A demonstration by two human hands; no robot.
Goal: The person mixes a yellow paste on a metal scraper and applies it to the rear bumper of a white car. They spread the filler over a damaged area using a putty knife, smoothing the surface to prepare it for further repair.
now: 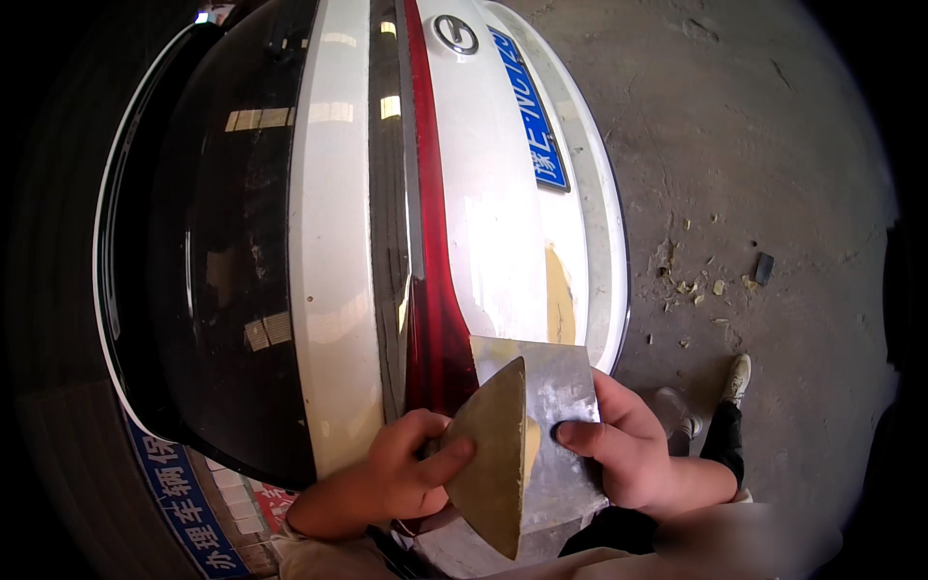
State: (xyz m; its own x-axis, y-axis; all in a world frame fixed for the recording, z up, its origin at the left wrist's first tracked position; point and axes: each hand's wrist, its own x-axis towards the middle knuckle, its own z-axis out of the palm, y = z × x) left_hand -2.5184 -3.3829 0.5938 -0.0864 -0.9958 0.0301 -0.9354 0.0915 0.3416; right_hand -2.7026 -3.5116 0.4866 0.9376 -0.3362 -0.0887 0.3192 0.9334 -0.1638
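My left hand [411, 469] is closed round a wide putty spreader [486, 459], its triangular, yellow-smeared blade tilted on edge. In my right hand [628, 449] is a flat grey metal putty board [570, 382], gripped at its right side with the thumb on top. A small dab of yellowish putty [531, 447] shows between blade and board, partly hidden by the blade. Just beyond the board, a yellow putty patch [560, 295] covers part of the rear of a white car [498, 184].
The car's red tail light [440, 319] and dark rear window [232, 242] lie to the left. Putty crumbs [688, 287] and a small dark block [764, 269] lie on the concrete floor [735, 145]. A shoe [738, 379] stands at right; a blue banner [179, 498] is at lower left.
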